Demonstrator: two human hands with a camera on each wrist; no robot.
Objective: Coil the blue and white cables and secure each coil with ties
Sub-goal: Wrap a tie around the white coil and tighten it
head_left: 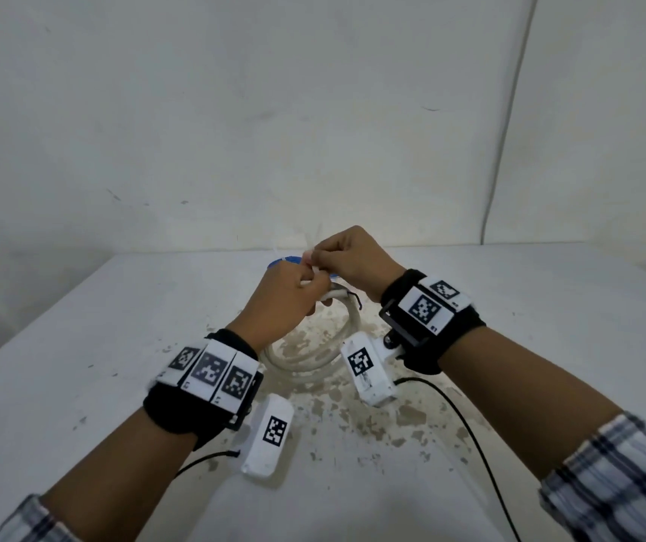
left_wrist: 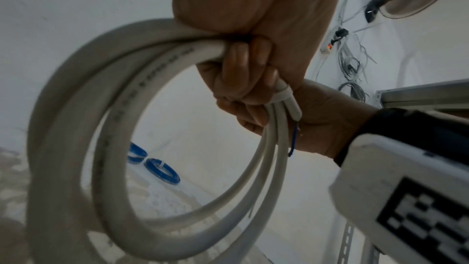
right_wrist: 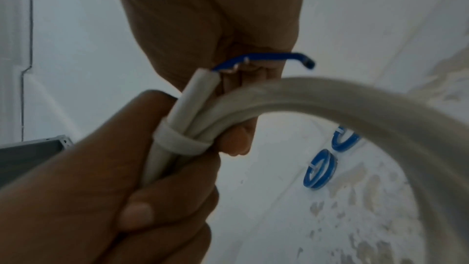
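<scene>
Table: white, stained and flaking toward the middle, carrying all the cable work.
White coil: several loops of thick white cable, lifted off the table and hanging from both hands near its top; cut end with a bare blue core sticking out beside the tie.
Blue coils: two small rings lying flat on the table beyond the hands, each with a pale tie across it; judged finished.
Left hand: fingers curled round the bundled white strands, gripping them together.
Right hand: curled shut just beside the left, pinching something pale at the fingertips, probably the tail of the tie.
Tie: pale band wrapped once round the white strands; looped on, apparently being drawn tight.
Progress: blue cables seem done; white coil formed, tie on; left to do, by the look of it, cinching and setting the coil down.
Unclear: tie's locking head hidden by fingers, so no telling if it has caught; far blue ring cut off by the white loop; head view blurred at the fingertips.
</scene>
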